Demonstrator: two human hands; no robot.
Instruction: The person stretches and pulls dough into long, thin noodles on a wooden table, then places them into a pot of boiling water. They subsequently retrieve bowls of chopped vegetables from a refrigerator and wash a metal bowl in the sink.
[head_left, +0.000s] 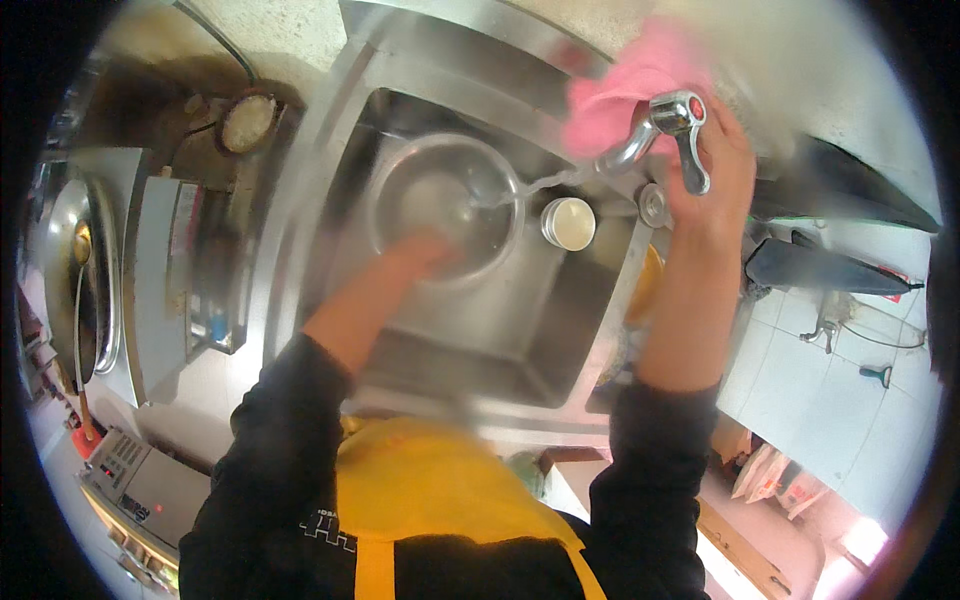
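Water runs from a chrome faucet (632, 150) into a round metal basin (390, 169) standing in a stainless steel sink (480, 319). My left hand (424, 255) is blurred and reaches over the near rim of the basin; its fingers cannot be made out, nor whether they hold anything. Behind the faucet and its lever is my right hand (716, 161), partly hidden by them; its grip is unclear. A pink cloth (626, 86) lies beside that hand, behind the spout. Right of the basin, a small pale round container (574, 223) rests in the sink.
A round metal sink strainer (653, 205) sits at the sink's right edge. Farther left are a large metal pan (109, 285) with a long-handled ladle (79, 315), and a round bowl-like thing (249, 124). A dark folded item (825, 268) is at the right, near white tiles.
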